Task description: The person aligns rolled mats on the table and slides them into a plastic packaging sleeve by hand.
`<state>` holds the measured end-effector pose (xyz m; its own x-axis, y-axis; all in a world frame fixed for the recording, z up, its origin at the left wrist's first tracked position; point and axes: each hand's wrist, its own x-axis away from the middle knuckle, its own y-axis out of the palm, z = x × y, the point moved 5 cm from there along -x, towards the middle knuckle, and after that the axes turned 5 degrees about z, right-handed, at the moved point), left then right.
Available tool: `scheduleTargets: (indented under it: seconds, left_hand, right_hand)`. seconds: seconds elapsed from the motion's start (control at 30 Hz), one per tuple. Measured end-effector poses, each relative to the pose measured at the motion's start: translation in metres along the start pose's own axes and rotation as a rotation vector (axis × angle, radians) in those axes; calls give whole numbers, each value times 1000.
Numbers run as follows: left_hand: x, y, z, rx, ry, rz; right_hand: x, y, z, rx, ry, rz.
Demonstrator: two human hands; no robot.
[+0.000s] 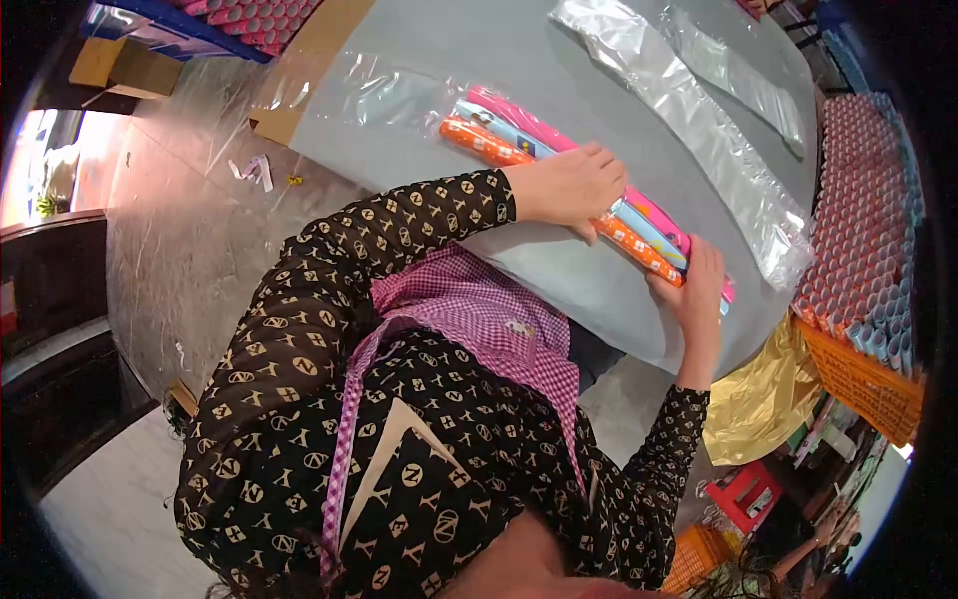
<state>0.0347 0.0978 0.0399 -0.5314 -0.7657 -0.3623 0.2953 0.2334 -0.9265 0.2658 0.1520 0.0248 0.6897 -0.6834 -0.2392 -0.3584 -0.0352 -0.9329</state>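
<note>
A bundle of wrapping-paper rolls (pixel 519 140), orange, light blue and pink, lies slantwise on the grey table (pixel 449 40). Its far end sits inside a clear plastic sleeve (pixel 389 95). My left hand (pixel 569 185) is clasped over the middle of the bundle from above. At the bundle's near end, by the table edge, my right hand (pixel 699 285) grips it with the fingers wrapped around the roll ends. My patterned sleeves and a pink checked apron fill the lower half of the view.
Two long clear plastic sleeves (pixel 699 120) lie across the far side of the table. Several stacked rolls (pixel 858 230) sit in an orange crate (pixel 868 384) on the right, with gold foil (pixel 758 399) below. Cardboard (pixel 299 70) lies at the table's left edge.
</note>
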Motion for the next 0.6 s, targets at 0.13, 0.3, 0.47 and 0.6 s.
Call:
scheduleTargets:
  seconds: [0.13, 0.3, 0.47, 0.6]
  left_hand:
    - [-8, 3, 8, 3, 8, 10]
    - [-14, 12, 15, 2, -10, -18]
    - [-17, 14, 19, 45, -24, -11]
    - [-17, 14, 17, 102, -22, -18]
  right_hand:
    - [-9, 5, -15, -1, -26, 21]
    - [-23, 14, -37, -24, -21, 38]
    - [-33, 18, -54, -59, -12, 39]
    - [-26, 14, -42, -76, 55, -36]
